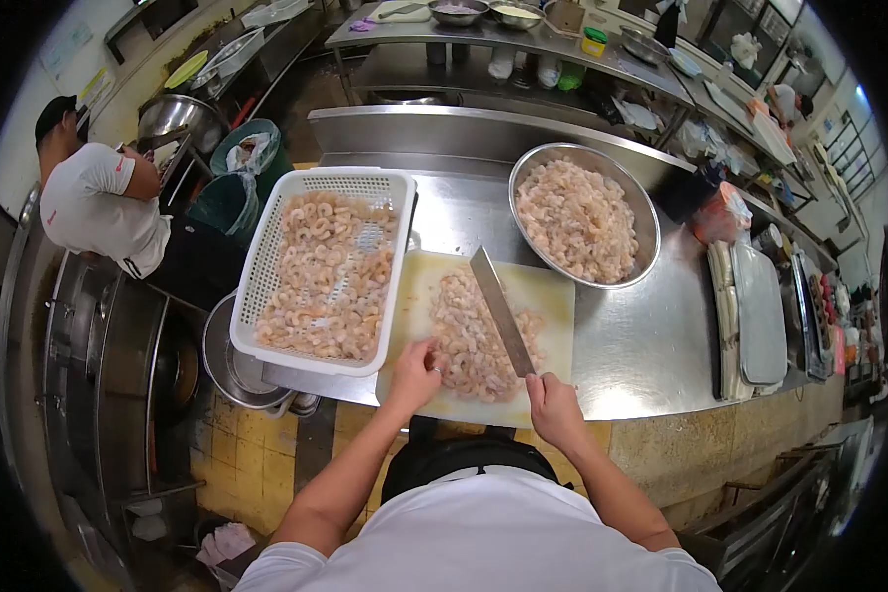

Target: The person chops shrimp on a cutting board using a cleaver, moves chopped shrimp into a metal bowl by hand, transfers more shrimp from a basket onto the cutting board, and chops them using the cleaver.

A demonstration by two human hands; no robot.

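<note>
My right hand is wrapped round the handle of a cleaver, whose long blade slants up and left across a pile of peeled shrimp. The pile lies on a pale, yellowish cutting board. At the pile's left edge is my left hand, its fingers loosely bent and a little apart, with nothing plainly held. Left of the board, a white perforated basket holds more shrimp in a loose layer. Beyond the board on the right, a steel bowl is heaped with shrimp.
The steel table has a raised back edge. Trays stand at its right end, near a plastic bag. A steel pot sits below the basket's left side. A person in a white shirt stands far left beside green bins.
</note>
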